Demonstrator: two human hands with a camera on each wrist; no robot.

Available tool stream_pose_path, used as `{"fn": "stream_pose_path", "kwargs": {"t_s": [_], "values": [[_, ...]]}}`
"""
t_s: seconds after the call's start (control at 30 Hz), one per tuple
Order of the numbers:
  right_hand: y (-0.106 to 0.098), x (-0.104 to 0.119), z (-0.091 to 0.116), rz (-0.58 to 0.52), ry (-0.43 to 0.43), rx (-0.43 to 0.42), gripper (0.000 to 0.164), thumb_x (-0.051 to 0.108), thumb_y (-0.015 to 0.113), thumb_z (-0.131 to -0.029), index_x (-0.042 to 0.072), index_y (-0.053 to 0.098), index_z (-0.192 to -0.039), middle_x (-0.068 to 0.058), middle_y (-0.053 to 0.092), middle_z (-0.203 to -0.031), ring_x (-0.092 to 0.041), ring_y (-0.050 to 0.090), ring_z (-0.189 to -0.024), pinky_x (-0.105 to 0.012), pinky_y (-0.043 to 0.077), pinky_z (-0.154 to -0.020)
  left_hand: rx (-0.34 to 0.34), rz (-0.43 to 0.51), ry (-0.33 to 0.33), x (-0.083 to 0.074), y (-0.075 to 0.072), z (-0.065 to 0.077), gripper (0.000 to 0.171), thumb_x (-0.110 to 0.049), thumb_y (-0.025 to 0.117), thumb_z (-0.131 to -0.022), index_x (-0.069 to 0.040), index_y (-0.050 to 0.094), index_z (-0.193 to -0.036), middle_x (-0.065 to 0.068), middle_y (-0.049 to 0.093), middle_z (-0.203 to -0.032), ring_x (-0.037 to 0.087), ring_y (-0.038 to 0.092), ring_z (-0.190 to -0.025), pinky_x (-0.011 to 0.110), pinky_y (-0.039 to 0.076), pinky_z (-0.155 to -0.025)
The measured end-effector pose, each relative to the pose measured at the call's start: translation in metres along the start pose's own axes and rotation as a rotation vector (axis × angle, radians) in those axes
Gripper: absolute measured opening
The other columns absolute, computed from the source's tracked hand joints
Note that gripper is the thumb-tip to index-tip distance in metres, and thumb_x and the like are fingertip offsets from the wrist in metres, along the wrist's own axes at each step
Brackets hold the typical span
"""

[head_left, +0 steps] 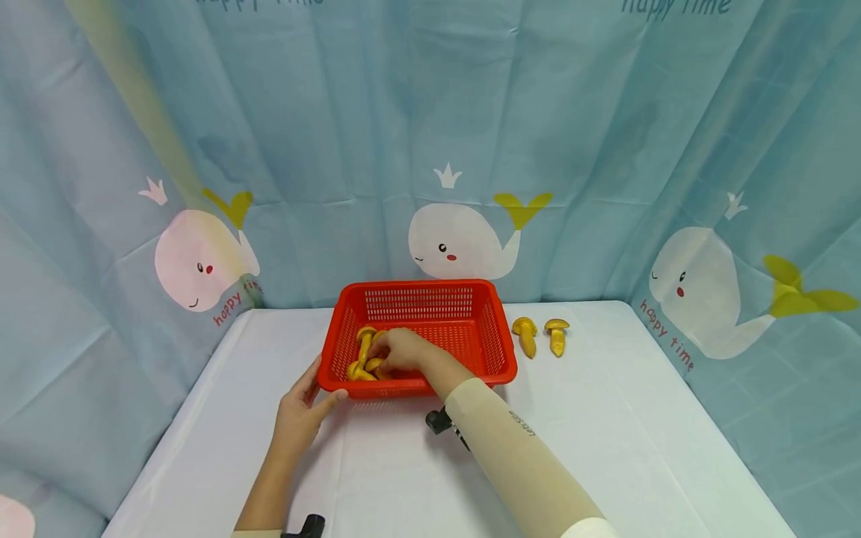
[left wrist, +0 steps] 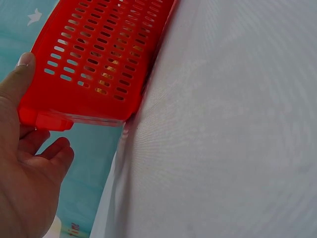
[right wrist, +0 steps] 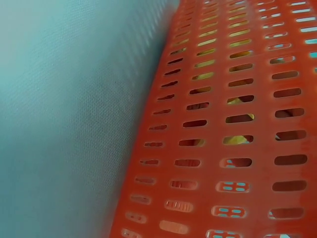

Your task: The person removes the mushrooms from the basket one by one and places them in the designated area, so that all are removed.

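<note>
A red plastic basket point(head_left: 420, 390) with slotted walls stands at the far side of the white table. My left hand point(head_left: 298, 418) grips its near left corner, thumb on the front of the rim and fingers round the left side; the left wrist view shows the thumb point(left wrist: 19, 77) against the red plastic. My right hand point(head_left: 402, 351) reaches down inside the basket, its fingertips among several yellow toy mushrooms point(head_left: 365, 345) at the left end. What those fingertips hold is hidden. In the right wrist view the slotted basket wall point(right wrist: 213, 134) blocks the hand, with bits of yellow behind it.
Two more yellow mushrooms point(head_left: 526, 336) point(head_left: 557, 336) lie on the table right of the basket. A white cloth point(head_left: 605, 448) covers the table. Light blue whale-print curtains point(head_left: 323, 246) hang behind it and along both sides.
</note>
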State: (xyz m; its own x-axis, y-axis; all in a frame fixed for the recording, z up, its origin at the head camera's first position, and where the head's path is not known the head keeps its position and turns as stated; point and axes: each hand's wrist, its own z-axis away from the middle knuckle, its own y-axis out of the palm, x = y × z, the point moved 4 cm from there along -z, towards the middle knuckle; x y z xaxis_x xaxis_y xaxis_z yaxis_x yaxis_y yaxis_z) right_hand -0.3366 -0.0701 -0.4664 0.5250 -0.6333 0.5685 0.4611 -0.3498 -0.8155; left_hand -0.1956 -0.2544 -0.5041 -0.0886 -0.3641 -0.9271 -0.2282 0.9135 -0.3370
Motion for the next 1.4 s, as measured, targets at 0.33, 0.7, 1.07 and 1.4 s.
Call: {"fn": "stream_pose_path", "kwargs": {"t_s": [0.33,0.7,1.07,1.4], "values": [[-0.005,0.002,0.003,-0.061,-0.023,-0.011,0.025,0.015,0.079,-0.091,0.017,0.078,-0.115,0.008,0.072,-0.104,-0.008,0.06,-0.097,-0.021,0.053,-0.09,-0.002,-0.006,0.023,0.001,0.001,-0.001,0.087,-0.04,0.08,-0.087,-0.027,0.035,-0.161,-0.003,0.039,-0.163,0.02,0.04,-0.15,0.034,0.04,-0.112],[-0.01,0.003,0.005,-0.149,-0.027,-0.075,0.027,0.017,0.078,-0.091,0.019,0.078,-0.117,0.007,0.072,-0.108,-0.012,0.063,-0.102,-0.023,0.055,-0.091,-0.005,0.0,0.041,0.003,0.001,-0.001,0.086,-0.038,0.081,-0.088,-0.028,0.036,-0.16,-0.002,0.041,-0.162,0.021,0.041,-0.149,0.025,0.04,-0.111],[-0.02,0.01,0.014,-0.202,-0.014,-0.142,0.027,0.021,0.077,-0.092,0.025,0.077,-0.12,0.012,0.071,-0.113,-0.01,0.06,-0.103,-0.023,0.056,-0.088,0.003,0.004,0.014,0.0,0.0,0.0,0.089,-0.039,0.08,-0.087,-0.025,0.034,-0.161,-0.002,0.04,-0.163,0.021,0.04,-0.149,0.017,0.04,-0.11],[-0.032,0.015,0.023,-0.224,-0.075,-0.18,0.03,0.022,0.075,-0.094,0.025,0.076,-0.123,0.013,0.072,-0.112,-0.022,0.064,-0.116,-0.026,0.057,-0.091,-0.005,-0.006,0.022,0.003,0.0,0.0,0.088,-0.038,0.081,-0.087,-0.027,0.035,-0.161,-0.003,0.04,-0.162,0.02,0.041,-0.149,0.016,0.04,-0.108]]}}
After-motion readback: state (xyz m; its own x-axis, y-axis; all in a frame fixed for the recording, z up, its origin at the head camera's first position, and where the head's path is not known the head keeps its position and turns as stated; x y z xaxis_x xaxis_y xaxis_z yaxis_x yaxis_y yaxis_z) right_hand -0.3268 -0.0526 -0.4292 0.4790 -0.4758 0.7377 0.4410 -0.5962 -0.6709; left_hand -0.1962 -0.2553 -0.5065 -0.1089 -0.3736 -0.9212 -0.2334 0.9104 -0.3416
